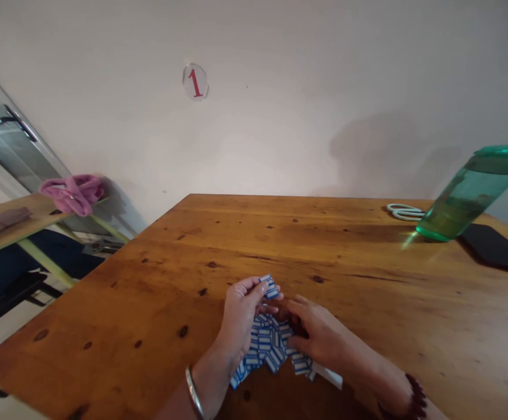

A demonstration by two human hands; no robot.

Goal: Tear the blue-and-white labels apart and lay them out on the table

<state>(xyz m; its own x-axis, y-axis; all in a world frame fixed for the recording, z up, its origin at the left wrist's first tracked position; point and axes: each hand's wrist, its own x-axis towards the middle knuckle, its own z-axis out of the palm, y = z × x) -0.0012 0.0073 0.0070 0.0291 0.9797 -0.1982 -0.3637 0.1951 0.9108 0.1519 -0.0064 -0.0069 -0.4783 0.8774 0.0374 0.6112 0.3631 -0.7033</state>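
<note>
My left hand (243, 312) pinches a small blue-and-white striped piece (268, 286) between thumb and fingers, raised above the table. It looks like a little flat label or card; the exact kind is unclear. Below both hands lies a loose, overlapping pile of similar striped pieces (265, 344). My right hand (319, 329) rests over the right side of that pile, with its thumb and fingers apart and touching or close to the pieces. A white strip (330, 376) sticks out from under the right hand. The palms hide part of the heap.
The wooden table (170, 280) reaches to a white wall. A green water bottle (468, 192), a dark phone-like slab (499, 248) and a coiled white cable (405, 212) are at the back right. Left of the table, a pink cloth (74, 192) lies on another bench.
</note>
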